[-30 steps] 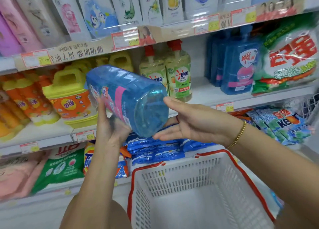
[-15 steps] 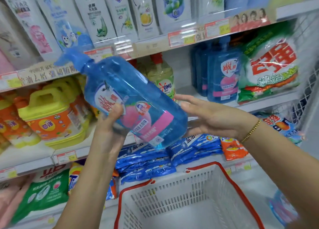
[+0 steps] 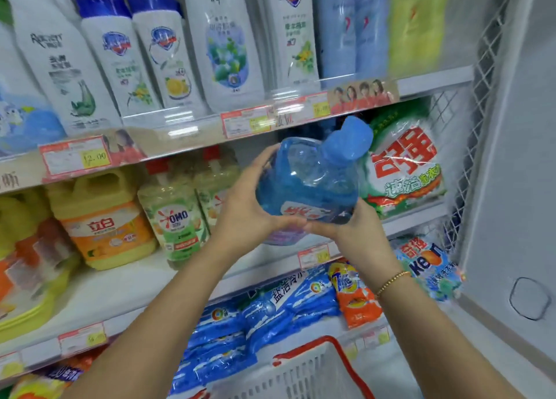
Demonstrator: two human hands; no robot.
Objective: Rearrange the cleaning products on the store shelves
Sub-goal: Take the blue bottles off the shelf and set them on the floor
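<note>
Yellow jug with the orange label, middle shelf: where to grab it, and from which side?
Take the yellow jug by the moulded handle on top, coming from the front. It stands upright, the OMO bottle stands close beside it, and the upper shelf hangs low overhead. The left hand and right hand hold the blue bottle.

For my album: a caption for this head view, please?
Left hand and right hand hold a clear blue plastic pump bottle before the white middle shelf, near a green detergent bag.
</note>
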